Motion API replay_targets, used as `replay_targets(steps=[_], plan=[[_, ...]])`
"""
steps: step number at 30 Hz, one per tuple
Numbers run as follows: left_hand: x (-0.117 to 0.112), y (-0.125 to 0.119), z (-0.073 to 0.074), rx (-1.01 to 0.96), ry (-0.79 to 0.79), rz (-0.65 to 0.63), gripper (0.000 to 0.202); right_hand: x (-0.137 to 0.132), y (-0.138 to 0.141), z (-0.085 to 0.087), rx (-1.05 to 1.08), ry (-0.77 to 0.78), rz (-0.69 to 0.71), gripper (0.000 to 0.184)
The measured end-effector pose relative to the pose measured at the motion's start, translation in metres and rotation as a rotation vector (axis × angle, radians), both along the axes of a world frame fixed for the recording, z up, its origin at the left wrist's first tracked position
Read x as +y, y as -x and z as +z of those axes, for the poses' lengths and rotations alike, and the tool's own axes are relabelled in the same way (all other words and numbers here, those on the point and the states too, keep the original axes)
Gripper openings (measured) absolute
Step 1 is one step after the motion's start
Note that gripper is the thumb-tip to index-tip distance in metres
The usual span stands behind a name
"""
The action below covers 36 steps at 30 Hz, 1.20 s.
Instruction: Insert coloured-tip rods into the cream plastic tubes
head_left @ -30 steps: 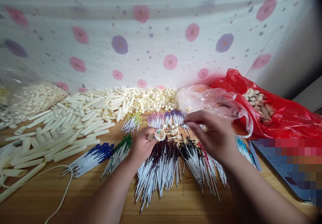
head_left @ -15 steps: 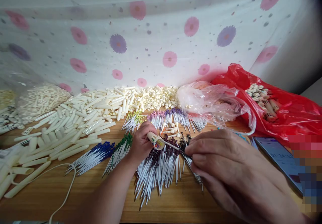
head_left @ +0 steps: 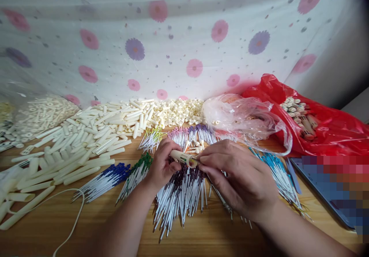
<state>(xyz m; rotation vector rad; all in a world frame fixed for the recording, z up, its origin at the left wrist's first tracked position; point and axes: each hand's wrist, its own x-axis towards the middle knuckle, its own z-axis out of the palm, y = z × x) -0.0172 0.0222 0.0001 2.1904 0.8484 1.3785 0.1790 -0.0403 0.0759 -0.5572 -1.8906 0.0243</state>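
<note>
My left hand is closed around a cream pen barrel with slots near its open end, which points right. Coloured bits show inside that opening. At its mouth my right hand pinches the dark end of a pen refill; most of the refill is out of sight, inside the barrel. Just beneath both hands spreads a pile of dark purple-tipped refills. Green-tipped refills and blue-tipped refills lie to the left of it. Black-tipped ones are partly hidden under my right hand.
Cream pen tubes heap at the left, slotted parts at the back. Yellow-tipped refills, pink-tipped refills and light-blue-tipped refills lie around. A clear bag, red bag, phone and white cord are there.
My right hand has moved left, up to the barrel's mouth. The refill's white tube, visible between the hands before, has slid into the barrel. The light-blue-tipped refills are uncovered.
</note>
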Motion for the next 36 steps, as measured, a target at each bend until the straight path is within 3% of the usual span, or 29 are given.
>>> replay_targets(steps=[2, 5, 12, 21, 30, 36], plan=[[-0.001, 0.001, 0.001, 0.021, -0.011, 0.034, 0.057, 0.006, 0.001, -0.006, 0.002, 0.051, -0.042, 0.013], [-0.001, 0.0, 0.003, 0.022, -0.048, 0.124, 0.046, 0.014, 0.001, -0.013, 0.002, 0.092, -0.099, 0.015], [-0.001, 0.0, 0.004, 0.017, -0.136, 0.195, 0.037, 0.021, -0.003, -0.014, 0.001, 0.094, -0.15, 0.007], [-0.001, 0.002, 0.003, 0.042, -0.229, 0.265, 0.03, 0.029, -0.005, -0.018, 0.069, 0.297, -0.025, 0.007], [0.001, 0.005, 0.001, 0.063, -0.291, 0.354, 0.029, 0.034, -0.005, -0.026, 0.242, 0.63, 0.161, 0.011], [0.002, 0.005, -0.001, 0.056, -0.27, 0.375, 0.027, 0.037, -0.007, -0.028, 0.267, 0.651, 0.142, 0.011]])
